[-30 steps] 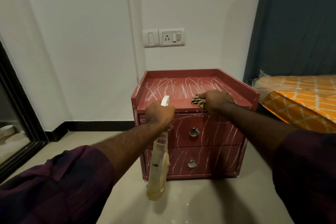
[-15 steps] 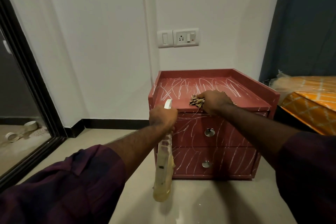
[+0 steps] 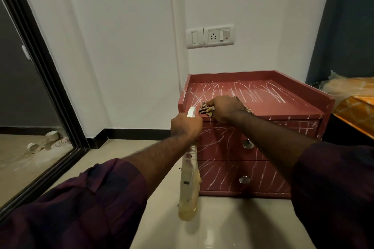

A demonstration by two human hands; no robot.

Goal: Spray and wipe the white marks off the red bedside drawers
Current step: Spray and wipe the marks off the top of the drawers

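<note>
Red two-drawer bedside cabinet [image 3: 263,176] stands on the beige tiled floor [image 3: 222,224] against the white wall, at about 3 o'clock from frame centre. White scribble marks [image 3: 253,93] cover the back half of its raised-edge top and both drawer fronts. A round metal knob sits on each drawer, the upper one [image 3: 248,144] partly behind the right forearm, the lower one [image 3: 244,179] clear.

Right hand [image 3: 225,108] is on the cabinet top at its 8 o'clock corner. Its grip is closed tight on a bunched brown-and-cream patterned cloth [image 3: 206,109], which it presses onto the surface. Cloth sticks out of the fist toward 9 o'clock.

Left hand [image 3: 186,127] is just off the cabinet's front left corner, at 7 o'clock from the cloth. Its grip is wrapped round the neck of a translucent yellowish plastic spray bottle [image 3: 189,184]. The white head pokes out above the fist and the body hangs down toward 6 o'clock, clear of the floor.

White switch-and-socket plate [image 3: 210,36] is on the wall at 12 o'clock from the cabinet. Black-framed mirror panel [image 3: 46,79] is at 9 o'clock. Orange patterned bed [image 3: 356,111] is at 3 o'clock, just beside the cabinet. Both forearms have dark maroon sleeves.
</note>
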